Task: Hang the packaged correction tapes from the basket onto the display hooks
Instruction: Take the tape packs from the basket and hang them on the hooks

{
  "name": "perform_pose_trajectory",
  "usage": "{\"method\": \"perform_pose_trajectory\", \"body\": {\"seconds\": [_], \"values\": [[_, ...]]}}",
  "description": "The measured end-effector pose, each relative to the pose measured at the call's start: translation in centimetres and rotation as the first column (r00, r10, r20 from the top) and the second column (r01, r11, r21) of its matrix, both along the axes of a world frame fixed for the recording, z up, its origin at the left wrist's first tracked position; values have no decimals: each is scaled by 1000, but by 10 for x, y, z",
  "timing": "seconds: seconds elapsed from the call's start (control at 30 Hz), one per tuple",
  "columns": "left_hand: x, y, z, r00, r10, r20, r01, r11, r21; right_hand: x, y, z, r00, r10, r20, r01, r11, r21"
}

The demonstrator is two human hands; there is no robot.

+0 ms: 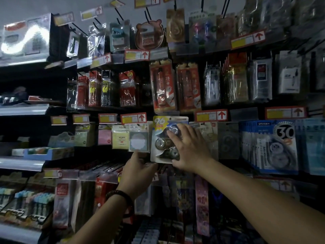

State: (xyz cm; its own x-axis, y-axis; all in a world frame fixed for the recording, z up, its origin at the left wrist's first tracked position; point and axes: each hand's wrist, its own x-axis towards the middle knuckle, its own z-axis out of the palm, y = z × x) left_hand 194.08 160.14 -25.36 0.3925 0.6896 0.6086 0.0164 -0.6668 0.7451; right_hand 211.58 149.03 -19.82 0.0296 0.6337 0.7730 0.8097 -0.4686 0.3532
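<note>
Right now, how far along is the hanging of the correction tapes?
Done: blue correction tape packs already hang at the right. In hand: the 96 pack is held up, right hand pressing its face, left hand at its lower corner; whether it is hooked is hidden. Left: unknown, the basket is out of view.

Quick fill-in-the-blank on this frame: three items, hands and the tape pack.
1. The correction tape pack under the right hand shows the big number ___.
2. The beaded bracelet is on the ___ wrist.
3. The blue packs further right show the number ___.
Missing words: 96; left; 30.
</note>
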Motion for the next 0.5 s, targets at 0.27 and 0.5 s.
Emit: {"method": "perform_pose_trajectory", "body": {"seconds": [0.27, 0.5], "values": [[-3, 3, -13, 998, 25, -55, -25, 1000, -1, -7, -4, 14, 996, -46, 76, 55, 992, -116], [-5, 2, -16, 997, 2, -72, -1, 1000, 6, -18, -3, 13, 993, -42, 108, 49, 997, -57]]}}
